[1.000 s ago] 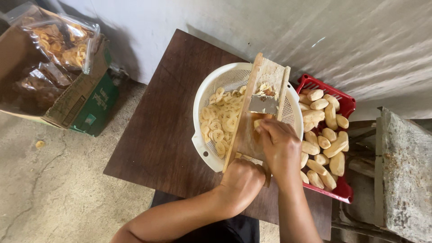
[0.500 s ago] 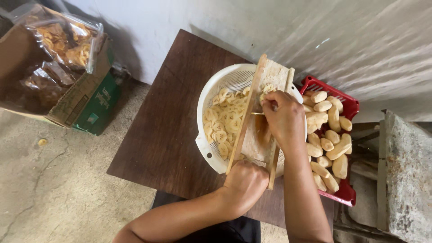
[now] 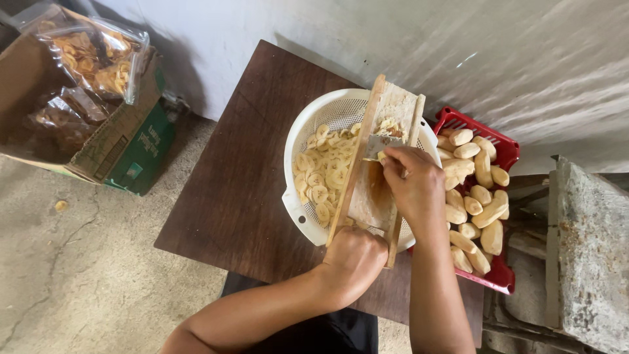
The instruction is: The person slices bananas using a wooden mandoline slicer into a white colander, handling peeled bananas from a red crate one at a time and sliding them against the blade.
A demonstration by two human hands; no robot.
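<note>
1. The right hand [image 3: 413,187] pinches a small piece of banana [image 3: 381,156] against the blade of the wooden slicer [image 3: 373,183].
2. The left hand [image 3: 354,259] grips the slicer's near end tightly.
3. The slicer lies tilted across a white strainer bowl [image 3: 301,216] full of banana slices [image 3: 321,174].
4. Just beside it on the right, a red basket [image 3: 501,278] holds peeled bananas [image 3: 481,196].
5. All sit on a brown table [image 3: 229,196].
6. A cardboard box [image 3: 111,141] with bags stands far left.
</note>
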